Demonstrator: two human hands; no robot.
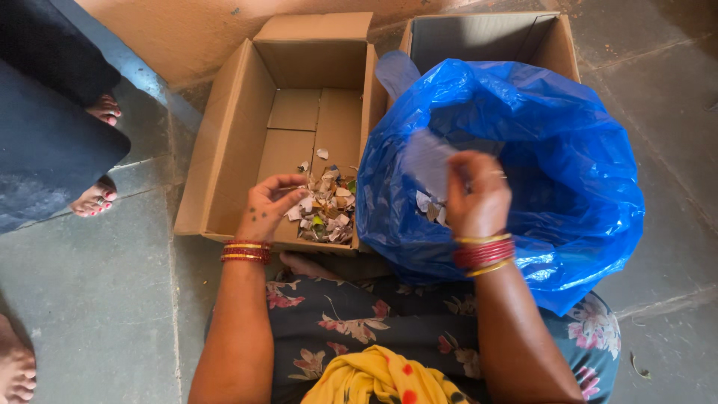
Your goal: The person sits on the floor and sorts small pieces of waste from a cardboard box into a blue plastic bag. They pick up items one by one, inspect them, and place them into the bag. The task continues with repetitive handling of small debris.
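Scraps [326, 206] partly left in box [224, 150]; left hand [267, 206] reaching, fingers loose; right hand [479, 196] gripping paper [428, 161] over bag [568, 187].

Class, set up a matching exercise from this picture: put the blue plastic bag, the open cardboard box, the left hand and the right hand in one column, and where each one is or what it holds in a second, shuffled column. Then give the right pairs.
Things:
1. blue plastic bag
2. open cardboard box
3. left hand
4. right hand

Descriptions:
A. holds a pale scrap of paper at the bag's mouth
B. reaches into the pile of paper scraps
C. stands open on the stone floor, scraps in its near corner
D. sits in the second box, on the right

Pairs: 1-D, 2-C, 3-B, 4-A
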